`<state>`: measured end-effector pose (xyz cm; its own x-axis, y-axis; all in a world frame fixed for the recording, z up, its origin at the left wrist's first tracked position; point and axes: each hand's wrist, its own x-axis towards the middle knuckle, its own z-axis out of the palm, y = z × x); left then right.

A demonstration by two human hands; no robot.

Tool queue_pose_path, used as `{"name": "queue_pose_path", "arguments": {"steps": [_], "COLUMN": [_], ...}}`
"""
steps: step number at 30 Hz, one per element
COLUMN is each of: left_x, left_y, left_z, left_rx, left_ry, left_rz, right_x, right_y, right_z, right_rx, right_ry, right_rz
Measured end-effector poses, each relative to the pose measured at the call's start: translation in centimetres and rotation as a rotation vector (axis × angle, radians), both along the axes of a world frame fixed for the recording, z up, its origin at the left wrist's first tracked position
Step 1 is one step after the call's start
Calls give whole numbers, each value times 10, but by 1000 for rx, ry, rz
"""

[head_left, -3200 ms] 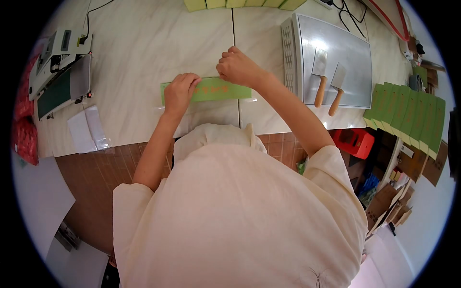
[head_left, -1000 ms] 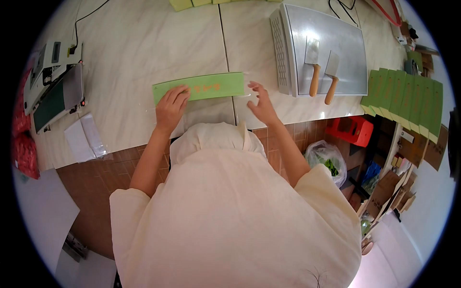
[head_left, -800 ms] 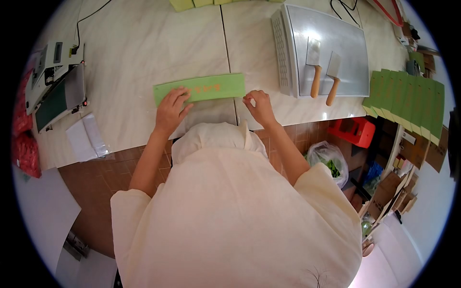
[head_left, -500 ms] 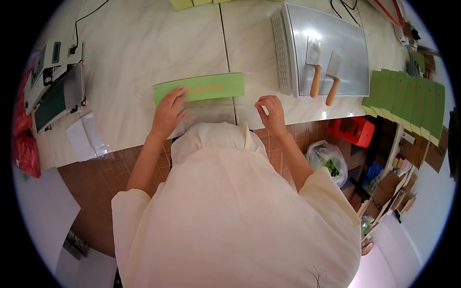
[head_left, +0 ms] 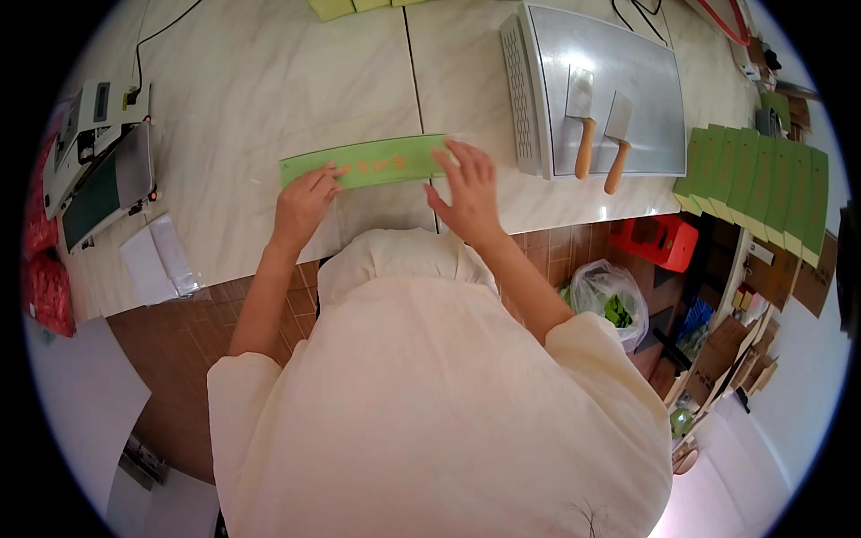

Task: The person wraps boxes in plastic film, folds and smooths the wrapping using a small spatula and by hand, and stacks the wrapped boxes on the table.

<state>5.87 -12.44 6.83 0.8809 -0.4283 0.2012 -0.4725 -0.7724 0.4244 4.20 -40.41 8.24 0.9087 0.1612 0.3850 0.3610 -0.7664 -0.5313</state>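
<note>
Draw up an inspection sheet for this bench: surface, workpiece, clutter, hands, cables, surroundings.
Surface: table marbled, dark seam across it.
Workpiece: green box lying flat, orange lettering up.
Clutter: white packet at the near edge, left; two wood-handled blades on metal case.
Hands: left hand on the box; right hand at its right end, fingers spread, contact unclear.
Cables: black cord by the machine, left; black cables beyond the case.
Surroundings: row of green boxes, right; red crate and clear bag below table level.

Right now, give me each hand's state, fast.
Left hand: fingers on the box; whether it grips cannot be told.
Right hand: open, fingers spread at the box's right end.
</note>
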Motion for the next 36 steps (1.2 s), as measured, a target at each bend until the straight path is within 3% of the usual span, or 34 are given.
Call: {"name": "queue_pose_path", "arguments": {"steps": [2,5,15,24,36], "left_x": [1,0,-1,-2,-2], "left_y": [0,0,15,76,75], "left_z": [2,2,5,13,6], "left_rx": [4,-4,-42,13,-41], "left_ry": [-18,-28,54,-15,6], "left_rz": [-9,6,-1,24,49], "right_x": [1,-1,7,9,14], "right_y": [13,18,7,11,-3], "right_z": [-10,-31,-30,-30,-26], "right_rx": [-157,-160,-7,25,55], "right_ry": [37,26,29,13,84], "right_rz": [93,192,244,215,162]}}
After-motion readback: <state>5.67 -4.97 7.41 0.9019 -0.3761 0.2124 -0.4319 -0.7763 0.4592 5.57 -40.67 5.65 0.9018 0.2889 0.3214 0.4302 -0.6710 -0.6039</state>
